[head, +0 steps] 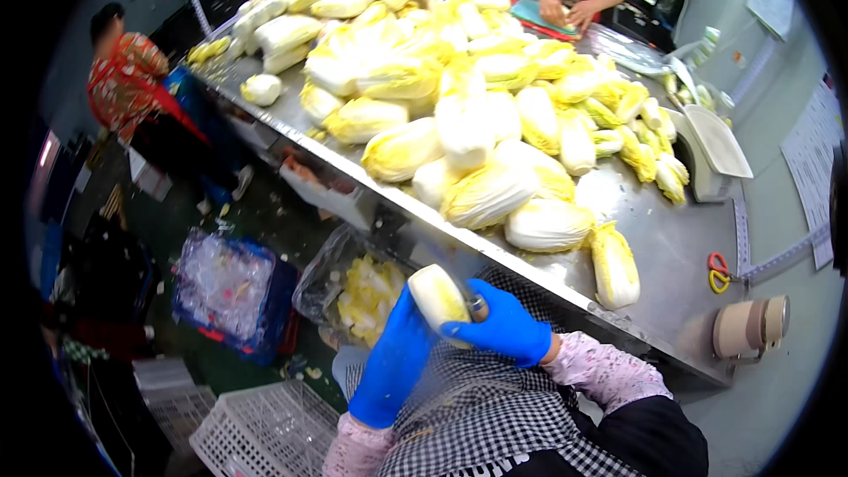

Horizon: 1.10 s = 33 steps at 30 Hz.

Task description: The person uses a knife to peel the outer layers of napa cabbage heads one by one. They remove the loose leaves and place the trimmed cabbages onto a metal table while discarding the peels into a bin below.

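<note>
My left hand [397, 356], in a long blue rubber glove, supports a trimmed napa cabbage [437, 296] from its left side. The cabbage is tilted in front of my checked apron, its pale base end up. My right hand [509, 326], gloved in blue too, grips the wooden handle of a knife [478, 309]. Its thumb lies against the cabbage. The blade is blurred and mostly hidden behind the cabbage. Just beyond my hands, a large heap of napa cabbages [487, 195] covers much of the metal table [669, 258]. One single cabbage [615, 266] lies near the table's front edge.
Below the table edge, a plastic-lined bin [324, 281] holds yellow leaves. A blue crate [281, 301] and white plastic baskets [265, 427] stand at left. Scissors [717, 273], a beige cup [745, 328] and a weighing scale [715, 146] are at right. Co-workers stand around the table.
</note>
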Available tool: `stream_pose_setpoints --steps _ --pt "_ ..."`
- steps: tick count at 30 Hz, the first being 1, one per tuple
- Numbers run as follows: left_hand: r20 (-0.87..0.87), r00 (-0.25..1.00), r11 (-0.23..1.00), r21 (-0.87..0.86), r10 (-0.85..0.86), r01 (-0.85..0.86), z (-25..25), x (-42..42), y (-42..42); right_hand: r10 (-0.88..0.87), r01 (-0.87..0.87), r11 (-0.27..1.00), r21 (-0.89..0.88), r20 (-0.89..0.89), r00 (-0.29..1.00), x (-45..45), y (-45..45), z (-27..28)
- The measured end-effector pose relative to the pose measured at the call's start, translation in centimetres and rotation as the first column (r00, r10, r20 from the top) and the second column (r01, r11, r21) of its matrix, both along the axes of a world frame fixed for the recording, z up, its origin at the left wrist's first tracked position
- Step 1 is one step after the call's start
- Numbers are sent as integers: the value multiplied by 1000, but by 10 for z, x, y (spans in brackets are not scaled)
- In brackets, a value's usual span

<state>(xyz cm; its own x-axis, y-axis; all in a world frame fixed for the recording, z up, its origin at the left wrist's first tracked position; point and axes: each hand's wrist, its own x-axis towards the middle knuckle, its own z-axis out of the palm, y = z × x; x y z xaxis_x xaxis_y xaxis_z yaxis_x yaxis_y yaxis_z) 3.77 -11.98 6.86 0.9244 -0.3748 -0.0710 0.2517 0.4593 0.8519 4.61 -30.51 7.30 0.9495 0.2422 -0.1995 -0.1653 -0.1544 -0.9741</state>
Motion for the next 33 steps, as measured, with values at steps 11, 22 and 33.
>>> stream_pose_setpoints --steps 11,22,33 --pt "-153 988 997 56 -36 45 -6 -11 6 -672 588 739 330 421 609 121 -186 105" --pt "-181 983 997 55 -34 45 -14 -3 -5 -471 602 508 -616 387 793 148 -248 -11" --pt "358 933 862 463 29 -204 -11 -4 -1 -621 617 776 131 -7 784 85 -216 66"
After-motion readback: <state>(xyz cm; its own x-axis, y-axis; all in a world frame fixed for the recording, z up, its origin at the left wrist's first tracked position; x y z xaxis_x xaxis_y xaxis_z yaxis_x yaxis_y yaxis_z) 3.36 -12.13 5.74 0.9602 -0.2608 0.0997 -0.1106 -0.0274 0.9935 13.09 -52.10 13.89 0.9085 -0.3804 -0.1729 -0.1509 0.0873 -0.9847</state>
